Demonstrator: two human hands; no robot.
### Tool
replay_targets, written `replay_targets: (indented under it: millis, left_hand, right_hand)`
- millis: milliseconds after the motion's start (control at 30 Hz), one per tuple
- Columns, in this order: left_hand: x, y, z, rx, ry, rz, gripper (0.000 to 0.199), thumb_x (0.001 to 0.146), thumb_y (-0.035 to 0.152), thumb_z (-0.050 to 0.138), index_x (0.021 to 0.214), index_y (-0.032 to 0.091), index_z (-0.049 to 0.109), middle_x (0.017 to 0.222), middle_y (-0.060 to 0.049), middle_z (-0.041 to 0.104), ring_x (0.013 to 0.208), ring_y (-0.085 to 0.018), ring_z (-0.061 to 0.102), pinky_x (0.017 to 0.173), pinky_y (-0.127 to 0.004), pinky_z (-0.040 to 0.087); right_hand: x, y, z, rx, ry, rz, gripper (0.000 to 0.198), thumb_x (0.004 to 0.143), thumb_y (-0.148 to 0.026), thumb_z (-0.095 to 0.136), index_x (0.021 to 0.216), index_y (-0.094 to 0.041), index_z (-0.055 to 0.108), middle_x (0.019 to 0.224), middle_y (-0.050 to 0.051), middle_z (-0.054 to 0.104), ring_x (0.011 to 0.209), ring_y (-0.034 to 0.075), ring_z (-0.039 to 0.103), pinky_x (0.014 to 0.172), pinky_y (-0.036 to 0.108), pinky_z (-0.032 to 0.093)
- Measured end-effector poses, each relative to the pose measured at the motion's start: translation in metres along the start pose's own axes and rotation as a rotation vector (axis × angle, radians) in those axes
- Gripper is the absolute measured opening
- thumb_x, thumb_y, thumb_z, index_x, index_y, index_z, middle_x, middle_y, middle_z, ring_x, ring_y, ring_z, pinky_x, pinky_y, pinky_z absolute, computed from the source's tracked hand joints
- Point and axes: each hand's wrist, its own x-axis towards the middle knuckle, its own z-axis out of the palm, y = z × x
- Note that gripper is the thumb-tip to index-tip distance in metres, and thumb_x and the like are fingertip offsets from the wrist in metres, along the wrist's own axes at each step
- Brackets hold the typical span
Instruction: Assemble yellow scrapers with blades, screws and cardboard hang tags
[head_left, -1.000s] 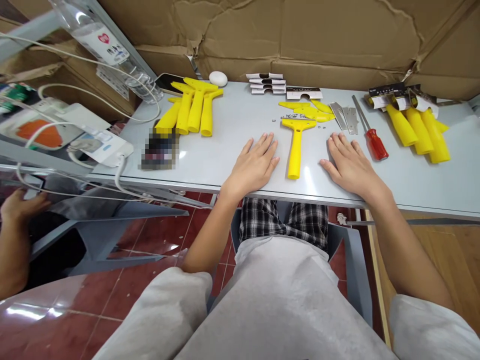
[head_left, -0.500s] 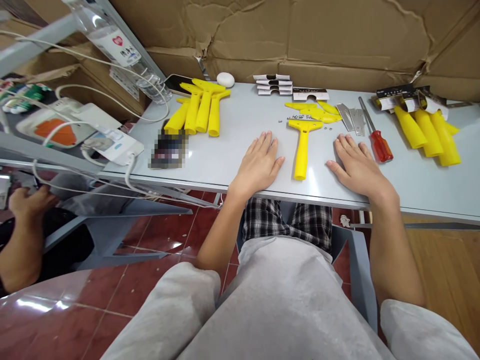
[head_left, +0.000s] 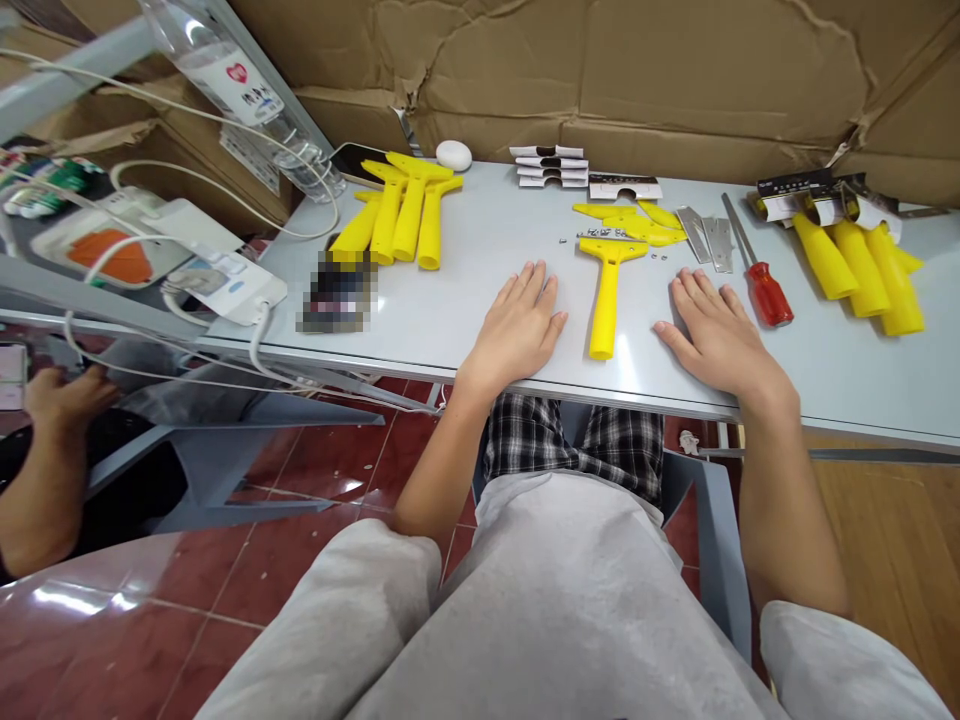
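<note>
I rest my left hand (head_left: 516, 328) and right hand (head_left: 711, 335) flat on the table (head_left: 420, 320), fingers outstretched and empty, the yellow handle (head_left: 604, 305) between them seemingly for easy reach.

The upper edge crops the plastic bottle (head_left: 241, 88). Pixelation blurs a dark item (head_left: 336, 305). Card sleeves (head_left: 814, 200) mostly hide the heads of the rightmost yellow scrapers (head_left: 861, 270). Metal bits (head_left: 600, 233) are too small to identify.

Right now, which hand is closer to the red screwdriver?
Right hand: it lies palm-down just left of the screwdriver; the left hand is farther, past the lone yellow handle.
</note>
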Motion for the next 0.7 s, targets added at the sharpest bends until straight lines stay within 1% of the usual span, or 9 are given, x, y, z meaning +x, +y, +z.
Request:
replay_targets:
  millis: [133,300,433,600,700]
  left_hand:
    - [0.0001,0.0016,-0.0016,-0.005,0.003,0.005,0.073,0.127,0.042,0.038,0.188,0.003,0.046,0.203,-0.03,0.03,0.195,-0.042,0.025,0.158,-0.067,0.024]
    - [0.0001,0.0011,-0.0009,-0.014,0.005,-0.003,0.073,0.127,0.043,0.04,0.188,0.004,0.046,0.204,-0.029,0.031,0.195,-0.042,0.025,0.158,-0.066,0.024]
    - [0.0,0.0006,-0.0009,-0.023,0.008,0.007,0.073,0.127,0.044,0.038,0.188,0.004,0.046,0.204,-0.03,0.029,0.195,-0.043,0.024,0.158,-0.069,0.024]
    - [0.0,0.0018,-0.0026,-0.02,-0.009,-0.015,0.073,0.127,0.043,0.04,0.188,0.003,0.047,0.204,-0.029,0.03,0.195,-0.042,0.024,0.159,-0.065,0.022]
    - [-0.0001,0.0003,-0.0017,-0.024,0.001,-0.008,0.072,0.127,0.044,0.041,0.188,0.006,0.047,0.204,-0.027,0.03,0.195,-0.042,0.024,0.159,-0.064,0.022]
  right_hand:
    - [-0.0002,0.0022,0.0018,0.025,0.032,-0.021,0.105,0.119,-0.08,0.025,0.197,-0.01,0.039,0.202,0.012,0.017,0.196,0.037,0.02,0.166,0.069,0.02]
    - [-0.0001,-0.0002,-0.001,-0.017,-0.008,-0.002,0.106,0.119,-0.079,0.021,0.197,-0.008,0.037,0.202,0.013,0.014,0.196,0.038,0.019,0.165,0.073,0.022]
    - [-0.0003,-0.0024,-0.0028,-0.038,-0.004,-0.009,0.105,0.12,-0.077,0.02,0.198,-0.009,0.036,0.202,0.014,0.016,0.196,0.039,0.02,0.164,0.073,0.024]
    - [-0.0012,-0.0055,-0.0049,-0.049,-0.026,0.019,0.104,0.12,-0.076,0.019,0.198,-0.009,0.035,0.202,0.012,0.014,0.197,0.037,0.018,0.165,0.072,0.022]
    - [-0.0015,-0.0053,-0.0049,-0.026,-0.018,0.011,0.105,0.119,-0.077,0.021,0.197,-0.008,0.036,0.202,0.012,0.015,0.197,0.037,0.018,0.165,0.072,0.022]
